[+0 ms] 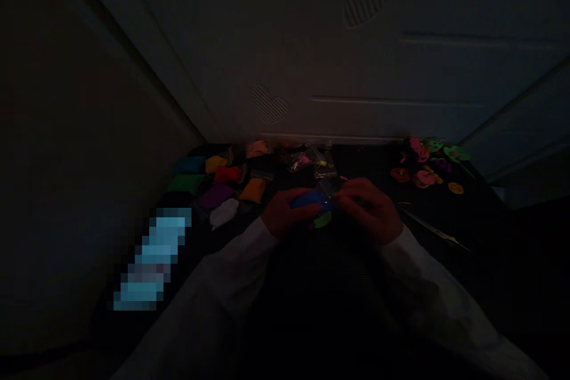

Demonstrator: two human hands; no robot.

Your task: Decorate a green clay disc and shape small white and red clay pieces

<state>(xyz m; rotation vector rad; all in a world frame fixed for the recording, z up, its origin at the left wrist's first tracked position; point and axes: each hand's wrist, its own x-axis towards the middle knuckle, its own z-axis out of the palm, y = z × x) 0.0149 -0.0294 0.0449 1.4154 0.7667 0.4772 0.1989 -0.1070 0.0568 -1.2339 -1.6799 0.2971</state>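
My left hand (281, 212) is closed round a small clear bag of blue modelling clay (306, 199), with the thumb laid along its near side. At the bag's clear plastic end (327, 188), the fingers of my right hand (373, 209) are pinched together, though the dim light blurs what lies between the fingertips. Just under the blue bag shows a light green piece (323, 220), partly hidden.
Several bags of coloured clay, among them a white one (224, 214) and a purple one (217, 196), lie to the left. Scissors (439, 233) and small clay figures (426, 177) are at the right. A pixelated bright patch (154, 258) is nearer left. A panel with hearts (270, 105) stands behind.
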